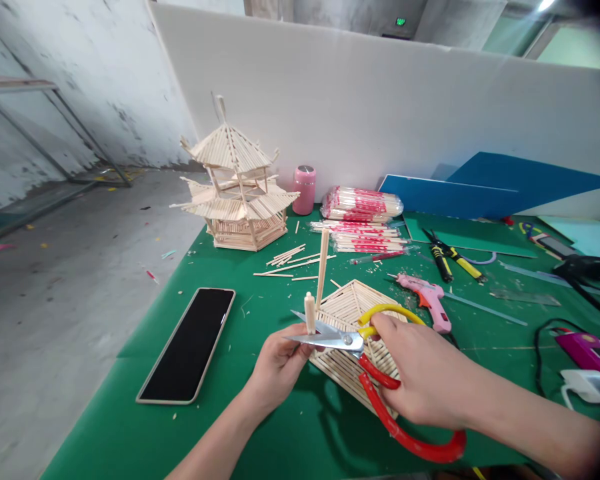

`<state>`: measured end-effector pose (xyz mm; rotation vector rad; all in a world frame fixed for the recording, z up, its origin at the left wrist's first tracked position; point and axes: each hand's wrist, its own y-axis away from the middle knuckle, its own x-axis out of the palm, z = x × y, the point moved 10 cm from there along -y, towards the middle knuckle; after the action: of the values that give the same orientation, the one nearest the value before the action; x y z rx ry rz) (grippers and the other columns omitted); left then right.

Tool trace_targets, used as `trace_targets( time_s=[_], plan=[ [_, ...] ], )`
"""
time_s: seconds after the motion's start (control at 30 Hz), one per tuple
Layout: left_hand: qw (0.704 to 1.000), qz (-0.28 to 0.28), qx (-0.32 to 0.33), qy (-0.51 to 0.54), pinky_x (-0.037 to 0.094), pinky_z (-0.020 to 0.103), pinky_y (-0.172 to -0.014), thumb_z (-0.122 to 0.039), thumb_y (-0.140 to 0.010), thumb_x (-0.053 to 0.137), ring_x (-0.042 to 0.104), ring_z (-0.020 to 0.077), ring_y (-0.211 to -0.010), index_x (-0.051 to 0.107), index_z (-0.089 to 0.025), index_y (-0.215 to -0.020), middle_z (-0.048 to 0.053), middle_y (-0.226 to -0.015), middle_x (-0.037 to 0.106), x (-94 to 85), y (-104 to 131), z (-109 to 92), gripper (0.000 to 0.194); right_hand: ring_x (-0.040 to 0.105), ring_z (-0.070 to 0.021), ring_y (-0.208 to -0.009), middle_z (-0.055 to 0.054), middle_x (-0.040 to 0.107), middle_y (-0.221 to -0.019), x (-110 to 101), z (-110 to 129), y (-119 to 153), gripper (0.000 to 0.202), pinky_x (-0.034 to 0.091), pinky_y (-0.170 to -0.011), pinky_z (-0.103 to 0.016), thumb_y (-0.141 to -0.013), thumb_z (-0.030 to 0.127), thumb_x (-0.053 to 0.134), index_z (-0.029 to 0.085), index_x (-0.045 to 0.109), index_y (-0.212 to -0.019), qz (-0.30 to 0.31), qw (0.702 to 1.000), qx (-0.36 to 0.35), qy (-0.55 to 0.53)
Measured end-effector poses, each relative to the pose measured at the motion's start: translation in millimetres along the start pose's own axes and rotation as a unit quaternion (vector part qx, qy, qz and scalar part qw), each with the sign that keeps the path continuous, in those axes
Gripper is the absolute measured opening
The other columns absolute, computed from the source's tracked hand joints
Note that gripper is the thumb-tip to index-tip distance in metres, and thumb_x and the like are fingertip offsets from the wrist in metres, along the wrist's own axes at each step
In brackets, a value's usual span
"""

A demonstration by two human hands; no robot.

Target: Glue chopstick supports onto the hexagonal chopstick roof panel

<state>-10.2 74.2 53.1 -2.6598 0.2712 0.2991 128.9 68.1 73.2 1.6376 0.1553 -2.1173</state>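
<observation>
My right hand (420, 373) grips a pair of scissors (347, 340) with one yellow and one red handle. Its blades are parted around a short upright bundle of wooden sticks (309, 312). My left hand (283, 360) pinches that bundle low down, close to the blades. Beneath both hands lies a flat panel of glued wooden sticks (353, 297), partly covered by the scissors and my right hand. A taller stick post (323, 267) rises near the panel's left corner, just behind the bundle.
A stick pagoda model (235, 193) stands at the back left beside a pink cup (305, 190). Packs of sticks (363, 220) and loose sticks (285, 257) lie behind the panel. A phone (187, 347) rests at left; a pink glue gun (425, 300) and pliers (453, 257) at right.
</observation>
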Motion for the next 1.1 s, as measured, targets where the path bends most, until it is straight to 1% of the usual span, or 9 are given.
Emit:
trace_targets(
  time_s=[0.17,0.3,0.4,0.5,0.6,0.73,0.9,1.1],
  plan=[
    [1.000,-0.004,0.000,-0.021,0.043,0.019,-0.052,-0.016,-0.080,0.046,0.055,0.0127,-0.056,0.061,-0.015,-0.065,0.003,-0.062,0.060,0.9,0,1,0.020,0.052,-0.0204,-0.061,-0.009,0.058,-0.076,0,0,1,0.029,0.033,-0.049,-0.028,-0.060,0.028,0.057,0.016,0.044,-0.083,0.000,1.000,0.004,0.003],
    [0.999,-0.014,-0.008,-0.040,0.043,0.020,-0.052,-0.014,-0.079,0.046,0.056,0.0130,-0.056,0.060,-0.016,-0.066,0.003,-0.062,0.061,0.9,2,3,0.019,0.053,-0.0219,-0.065,-0.008,0.057,-0.076,-2,6,3,0.024,0.036,-0.052,-0.031,-0.065,0.028,0.053,0.017,0.043,-0.084,-0.002,1.000,0.001,-0.003],
    [0.998,-0.025,-0.010,-0.054,0.043,0.020,-0.050,-0.015,-0.079,0.046,0.055,0.0131,-0.054,0.059,-0.016,-0.063,0.003,-0.061,0.061,0.1,2,2,0.021,0.053,-0.0236,-0.067,-0.009,0.057,-0.077,-5,9,4,0.029,0.037,-0.053,-0.033,-0.068,0.039,0.052,0.017,0.043,-0.084,-0.006,1.000,0.011,-0.008],
    [0.997,-0.031,-0.009,-0.065,0.043,0.021,-0.049,-0.014,-0.078,0.045,0.055,0.0133,-0.053,0.059,-0.016,-0.062,0.003,-0.062,0.063,-0.5,1,-1,0.021,0.052,-0.0249,-0.069,-0.009,0.056,-0.080,-8,12,4,0.039,0.038,-0.055,-0.035,-0.066,0.049,0.053,0.017,0.042,-0.084,-0.011,1.000,0.016,-0.007],
    [0.997,-0.035,-0.009,-0.074,0.043,0.021,-0.048,-0.014,-0.077,0.045,0.055,0.0133,-0.053,0.060,-0.016,-0.063,0.003,-0.063,0.063,-1.3,1,-3,0.021,0.052,-0.0240,-0.068,-0.009,0.056,-0.078,-6,13,4,0.033,0.037,-0.054,-0.033,-0.066,0.043,0.053,0.018,0.042,-0.083,-0.010,1.000,0.018,0.003],
    [0.996,-0.036,-0.002,-0.081,0.042,0.020,-0.047,-0.014,-0.077,0.045,0.054,0.0124,-0.049,0.061,-0.017,-0.064,0.001,-0.057,0.059,-0.7,1,-5,0.021,0.052,-0.0211,-0.061,-0.006,0.056,-0.072,-2,12,5,0.023,0.033,-0.050,-0.030,-0.064,0.032,0.052,0.019,0.040,-0.080,-0.008,1.000,0.024,0.000],
    [0.995,-0.039,0.007,-0.087,0.041,0.020,-0.046,-0.013,-0.076,0.045,0.051,0.0115,-0.045,0.060,-0.017,-0.063,-0.001,-0.051,0.054,-1.0,1,-6,0.021,0.053,-0.0219,-0.059,-0.006,0.056,-0.070,-2,9,6,0.025,0.030,-0.048,-0.029,-0.057,0.026,0.052,0.019,0.040,-0.078,-0.011,0.999,0.035,0.007],
    [0.995,-0.041,0.017,-0.089,0.041,0.021,-0.047,-0.013,-0.076,0.045,0.050,0.0120,-0.045,0.059,-0.018,-0.062,0.000,-0.051,0.053,-1.3,1,-6,0.021,0.055,-0.0233,-0.060,-0.007,0.057,-0.069,-3,9,4,0.025,0.030,-0.047,-0.029,-0.056,0.024,0.051,0.018,0.040,-0.078,-0.012,0.999,0.039,0.021]
  ],
)
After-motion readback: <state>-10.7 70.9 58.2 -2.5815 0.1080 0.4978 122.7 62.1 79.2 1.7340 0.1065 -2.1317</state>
